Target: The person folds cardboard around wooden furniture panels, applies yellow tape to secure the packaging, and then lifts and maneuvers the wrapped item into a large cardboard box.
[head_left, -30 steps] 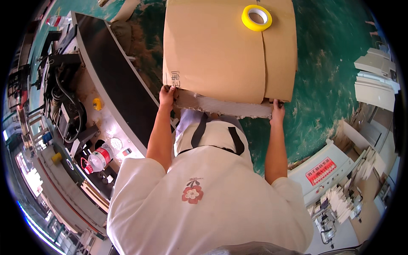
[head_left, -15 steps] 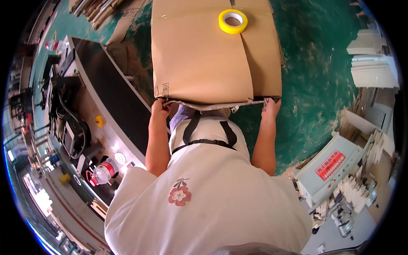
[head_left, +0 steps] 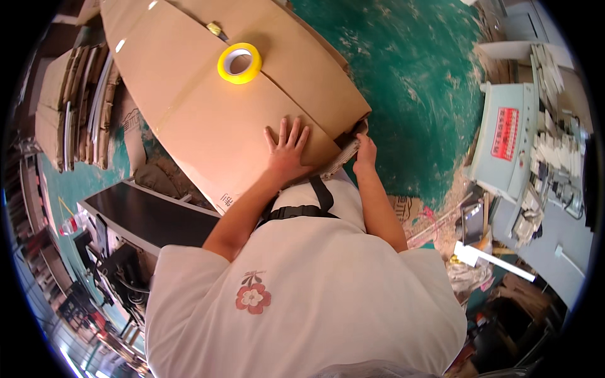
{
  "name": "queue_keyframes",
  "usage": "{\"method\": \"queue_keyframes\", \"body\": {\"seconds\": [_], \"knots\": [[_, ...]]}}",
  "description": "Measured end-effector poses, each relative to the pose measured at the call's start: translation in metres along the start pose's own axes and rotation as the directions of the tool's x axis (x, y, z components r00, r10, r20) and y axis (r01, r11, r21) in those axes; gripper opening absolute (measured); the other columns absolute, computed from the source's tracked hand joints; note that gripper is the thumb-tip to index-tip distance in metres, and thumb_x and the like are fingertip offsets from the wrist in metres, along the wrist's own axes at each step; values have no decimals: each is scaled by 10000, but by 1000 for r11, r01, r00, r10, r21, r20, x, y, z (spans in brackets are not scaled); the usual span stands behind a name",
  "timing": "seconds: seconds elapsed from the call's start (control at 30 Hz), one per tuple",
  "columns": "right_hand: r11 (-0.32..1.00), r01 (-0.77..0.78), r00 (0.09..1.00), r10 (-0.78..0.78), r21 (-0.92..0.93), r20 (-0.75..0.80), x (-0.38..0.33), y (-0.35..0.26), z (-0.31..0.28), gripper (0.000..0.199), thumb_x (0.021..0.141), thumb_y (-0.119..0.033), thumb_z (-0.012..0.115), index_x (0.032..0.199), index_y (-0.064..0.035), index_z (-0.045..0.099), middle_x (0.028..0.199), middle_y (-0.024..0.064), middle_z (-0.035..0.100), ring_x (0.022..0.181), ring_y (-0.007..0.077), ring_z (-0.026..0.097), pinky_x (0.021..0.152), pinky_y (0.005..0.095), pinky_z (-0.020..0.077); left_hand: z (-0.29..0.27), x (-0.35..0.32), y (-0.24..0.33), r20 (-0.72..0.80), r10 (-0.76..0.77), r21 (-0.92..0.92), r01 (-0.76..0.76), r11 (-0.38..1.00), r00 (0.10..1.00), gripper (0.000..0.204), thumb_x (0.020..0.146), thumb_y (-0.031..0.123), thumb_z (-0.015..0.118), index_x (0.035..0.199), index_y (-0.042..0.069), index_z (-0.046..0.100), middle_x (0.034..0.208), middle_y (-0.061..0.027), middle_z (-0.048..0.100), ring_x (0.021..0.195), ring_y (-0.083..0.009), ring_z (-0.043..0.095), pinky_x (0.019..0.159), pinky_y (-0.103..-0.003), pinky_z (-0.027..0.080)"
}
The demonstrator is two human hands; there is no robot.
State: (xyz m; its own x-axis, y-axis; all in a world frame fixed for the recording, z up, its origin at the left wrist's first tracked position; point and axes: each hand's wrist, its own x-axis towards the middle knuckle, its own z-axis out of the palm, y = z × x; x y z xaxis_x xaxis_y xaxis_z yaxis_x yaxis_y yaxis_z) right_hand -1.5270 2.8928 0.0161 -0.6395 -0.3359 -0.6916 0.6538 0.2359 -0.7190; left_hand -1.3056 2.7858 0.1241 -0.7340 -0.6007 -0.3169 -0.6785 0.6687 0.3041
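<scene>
A large brown cardboard box [head_left: 195, 120] lies in front of me, slanting from upper left toward my waist. My left hand [head_left: 288, 154] is laid flat on its top panel near the close end, fingers spread. At the box's near right corner, my right hand [head_left: 365, 154] grips the edge of the end flap [head_left: 341, 160], its fingers partly hidden behind the cardboard. A dark gap shows between that flap and the top panel. On top, beside the lengthwise seam, rests a roll of yellow tape [head_left: 252, 70]. A small yellowish piece [head_left: 215, 29] sits farther along the seam.
Flat cardboard stacks [head_left: 75, 113] stand on the left. A dark-topped bench [head_left: 151, 211] is close to my left arm. To the right, a pale green machine [head_left: 501, 145] with a red label stands beyond the dusty green floor [head_left: 416, 126]. Scraps lie below it.
My left hand has left the flap and now lies flat on the top panel. My right hand stays at the flap's right end. The view has turned, so the box appears slanted.
</scene>
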Motion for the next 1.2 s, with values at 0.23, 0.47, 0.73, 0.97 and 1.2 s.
{"method": "queue_keyframes", "body": {"seconds": [0.23,0.47,0.73,0.97,1.2], "knots": [[931,-99,971,167,-351,168,-30,23,-34,340,930,-349,661,759,-72,563,590,28,501,456,156,479,415,326,357,69,8,11,-233,-60,276,126,953,971,747,889,190,560,1591,204,307,1655,-136,237,1525,-416,180,1104,-801,132],[962,-18,968,86,-274,236,-44,-19,51,304,886,-219,643,652,-65,526,571,26,465,434,138,403,400,299,289,47,6,2,-231,25,242,32,970,973,737,895,246,622,1572,187,338,1645,-81,282,1527,-369,210,1172,-698,172],[971,56,976,-5,-233,216,-48,-9,70,373,970,-324,613,724,-50,553,633,44,515,513,145,497,485,324,405,29,-53,-47,-138,231,22,-231,973,963,724,805,337,739,1469,171,504,1607,-101,365,1519,-305,275,1217,-620,150],[656,687,645,-749,-311,-154,17,-2,71,623,968,-354,627,1421,37,452,1342,225,478,1241,302,487,1014,401,432,12,-32,-76,-37,388,30,-387,922,921,772,761,346,757,1475,204,498,1623,-83,342,1528,-314,248,1218,-624,150],[358,372,748,-662,-856,48,10,-49,98,710,907,-541,652,1436,-93,495,1354,207,522,1265,396,506,1017,484,463,-40,37,-119,-471,101,-187,-211,960,876,559,872,223,712,1392,86,559,1471,-134,512,1384,-336,466,1178,-456,356]]}}
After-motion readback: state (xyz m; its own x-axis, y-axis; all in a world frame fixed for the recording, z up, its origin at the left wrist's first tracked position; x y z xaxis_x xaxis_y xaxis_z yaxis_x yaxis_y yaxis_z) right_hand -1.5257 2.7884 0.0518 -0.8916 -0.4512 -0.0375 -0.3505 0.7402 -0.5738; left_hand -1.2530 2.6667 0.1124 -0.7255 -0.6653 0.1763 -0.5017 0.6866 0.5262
